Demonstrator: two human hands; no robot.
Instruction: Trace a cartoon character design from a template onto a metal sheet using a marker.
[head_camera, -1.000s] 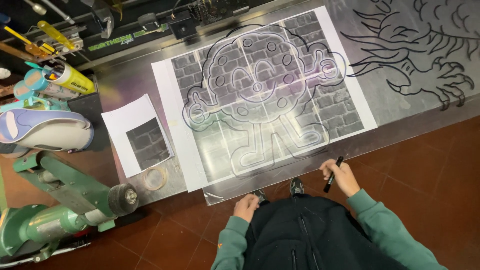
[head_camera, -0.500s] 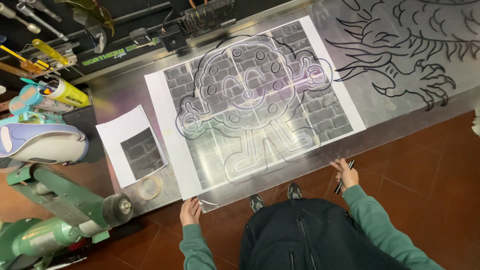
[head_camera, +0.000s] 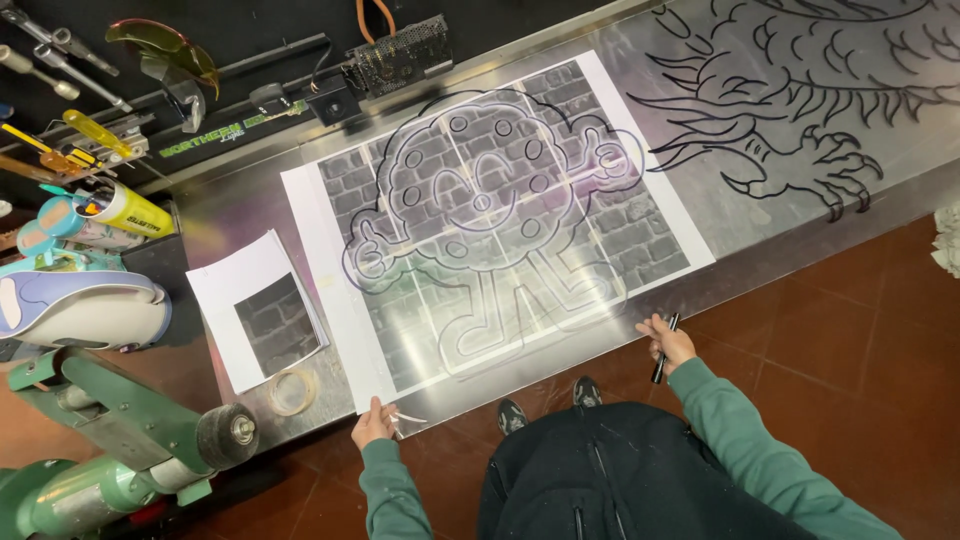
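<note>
Bright overhead light, soft glare on the clear sheet (head_camera: 520, 300), sharp focus, mild wide-angle bending at edges.

The near edge of a clear plastic sheet (head_camera: 500, 330) is pinched at both ends: by the left hand (head_camera: 373, 424) at its lower left corner, by the right hand (head_camera: 668, 340) at its lower right. A black marker (head_camera: 664, 350) is gripped in the right fingers (head_camera: 650, 326). Beneath the sheet, a brick-wall print (head_camera: 640, 225) is spread on the table (head_camera: 230, 205). A tape roll (head_camera: 291, 391) lies just left of the left fingers.
</note>
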